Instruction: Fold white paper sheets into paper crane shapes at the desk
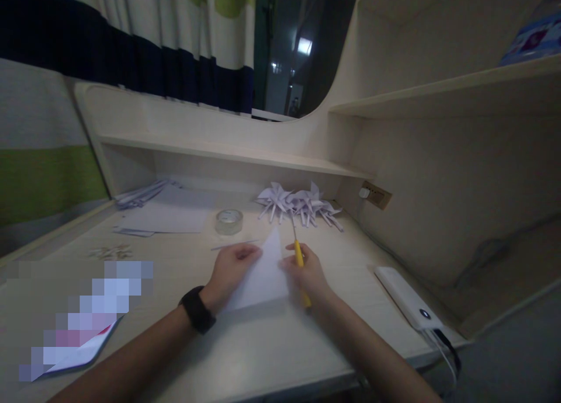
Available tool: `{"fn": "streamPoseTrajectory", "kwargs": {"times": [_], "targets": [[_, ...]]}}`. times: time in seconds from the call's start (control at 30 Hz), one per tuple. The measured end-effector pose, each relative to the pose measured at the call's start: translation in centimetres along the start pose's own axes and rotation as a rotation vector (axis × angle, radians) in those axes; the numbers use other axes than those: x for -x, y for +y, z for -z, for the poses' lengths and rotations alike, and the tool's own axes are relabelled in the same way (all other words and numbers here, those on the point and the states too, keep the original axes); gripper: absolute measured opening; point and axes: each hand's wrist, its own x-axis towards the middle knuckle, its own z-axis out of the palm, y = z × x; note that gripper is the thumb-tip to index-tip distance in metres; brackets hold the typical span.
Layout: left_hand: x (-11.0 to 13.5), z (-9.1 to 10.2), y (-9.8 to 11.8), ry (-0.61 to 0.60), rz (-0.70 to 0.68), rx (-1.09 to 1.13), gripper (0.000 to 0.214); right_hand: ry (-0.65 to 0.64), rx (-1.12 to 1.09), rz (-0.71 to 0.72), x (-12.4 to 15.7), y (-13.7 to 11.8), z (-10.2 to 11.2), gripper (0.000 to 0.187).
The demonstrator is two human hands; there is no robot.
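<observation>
A folded white sheet of paper point(265, 280), its pointed corner up, is held above the desk. My left hand point(232, 268) pinches its left edge between thumb and fingers; a black band sits on that wrist. Around a yellow-handled tool with a thin shaft point(298, 254), the fingers of my right hand point(311, 271) are closed. The shaft points away from me, and whether it is a screwdriver or an awl cannot be made out. My right fingertips are at the paper's right edge; whether they grip it is unclear.
Several paper pinwheels point(302, 204) lie at the back. Clear tape point(228, 222), a thin stick point(234, 245), paper sheets point(170, 210) and small pale pieces point(111, 252) are to the left. A partly blurred tablet-like device point(92, 344) lies front left, a white power bank point(407, 298) with cables right.
</observation>
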Motion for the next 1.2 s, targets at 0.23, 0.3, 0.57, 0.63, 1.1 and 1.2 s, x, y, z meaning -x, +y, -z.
{"fn": "streamPoseTrajectory", "kwargs": {"times": [0.23,0.3,0.57,0.63,1.1,1.2], "targets": [[0.1,0.2,-0.9,-0.041,0.218,0.393,0.034,-0.013,0.036,0.069,-1.7,-0.2,0.4,0.046],[0.1,0.5,-1.7,-0.18,0.244,0.417,0.037,0.012,0.049,0.107,-2.2,-0.1,0.7,0.044],[0.7,0.6,-2.7,-0.394,0.27,0.33,0.032,-0.078,0.061,0.077,-3.3,-1.3,0.3,0.051],[0.9,0.5,-2.7,-0.424,0.244,0.31,0.034,-0.08,0.049,0.094,-3.7,-1.6,0.0,0.053],[1.0,0.6,-2.3,-0.494,0.257,0.278,0.035,0.075,-0.03,0.166,-5.3,-2.3,2.5,0.051],[1.1,0.5,-2.4,-0.489,0.25,0.223,0.036,0.089,-0.028,0.176,-5.3,-2.3,2.6,0.051]]}}
